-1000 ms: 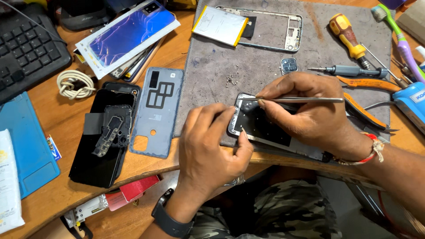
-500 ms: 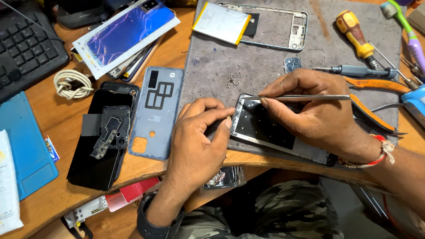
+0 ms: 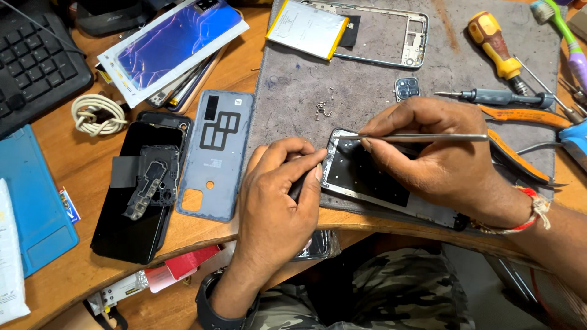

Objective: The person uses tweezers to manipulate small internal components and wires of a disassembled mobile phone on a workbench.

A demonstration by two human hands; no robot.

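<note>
1. Your right hand (image 3: 440,156) pinches thin metal tweezers (image 3: 428,138) between thumb and fingers; the tips point left and touch the top left corner of the phone (image 3: 367,177).
2. Your left hand (image 3: 275,195) is curled, with the fingertips pressing on the left edge of the phone. A small dark thing shows under the fingers, but you cannot tell from here what it is.
3. The phone lies opened, inside facing up, on the front edge of the grey mat (image 3: 306,91), partly covered by both of your hands.
4. Just above the phone, some tiny screws (image 3: 324,110) lie on the mat, and a small camera module (image 3: 407,87) is near them.
5. Further up on the mat there is a metal frame (image 3: 391,36) with a white battery (image 3: 307,29) lying over its left part.
6. To the right of your right hand lie a grey screwdriver (image 3: 495,96), orange pliers (image 3: 520,140) and a yellow screwdriver (image 3: 492,36).
7. To the left of your left hand, on the wooden desk (image 3: 73,153), lies a blue back cover (image 3: 217,153), and beside it a black phone (image 3: 140,189) with a loose part on top.
</note>
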